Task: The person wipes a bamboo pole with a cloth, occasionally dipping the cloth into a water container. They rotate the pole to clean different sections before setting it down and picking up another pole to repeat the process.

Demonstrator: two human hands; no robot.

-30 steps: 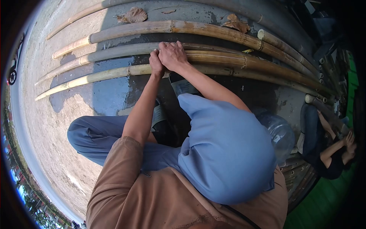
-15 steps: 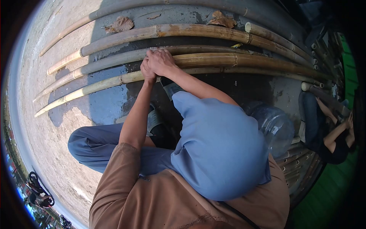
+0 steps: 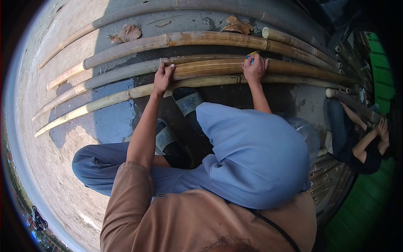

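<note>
Several long bamboo poles [image 3: 126, 41] lie side by side on wet concrete in front of me. My left hand [image 3: 162, 78] grips the cut end of a yellow-brown bamboo pole [image 3: 210, 67] in the middle of the row. My right hand [image 3: 254, 69] rests farther right on the same pole. Its fingers are closed on a small blue and yellow pen-like object [image 3: 250, 56], whose tip is at the pole's top. My blue-trousered knees [image 3: 252, 151] and grey sandals [image 3: 187, 101] are just below the poles.
Dry leaves [image 3: 126, 32] lie between the far poles. A clear plastic water jug [image 3: 305, 129] stands by my right knee. Another person [image 3: 363, 145] sits at the right beside more stacked bamboo [image 3: 331, 180]. Dry sandy ground [image 3: 50, 138] spreads to the left.
Both hands were together on the pole's left end. Now my right hand has slid right along the pole, while my left hand stays at the cut end.
</note>
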